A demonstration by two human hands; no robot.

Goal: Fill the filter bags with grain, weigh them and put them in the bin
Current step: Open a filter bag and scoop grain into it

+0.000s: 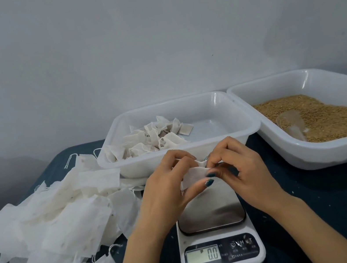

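My left hand (167,185) and right hand (243,165) both pinch the mouth of a flat bag (194,176) just above the scale (213,216). Pulling too hard could tear its thin paper; opened too little, grain (318,117) would spill.

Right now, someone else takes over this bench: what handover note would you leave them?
Hands: left hand and right hand pinch one flat filter bag above the scale, which reads 0.0, platform bare.
Done: filled bags lie in the bin.
Left: fill this bag from the grain tray, where the scoop lies, weigh it, bin it; then the empty bags piled at left.
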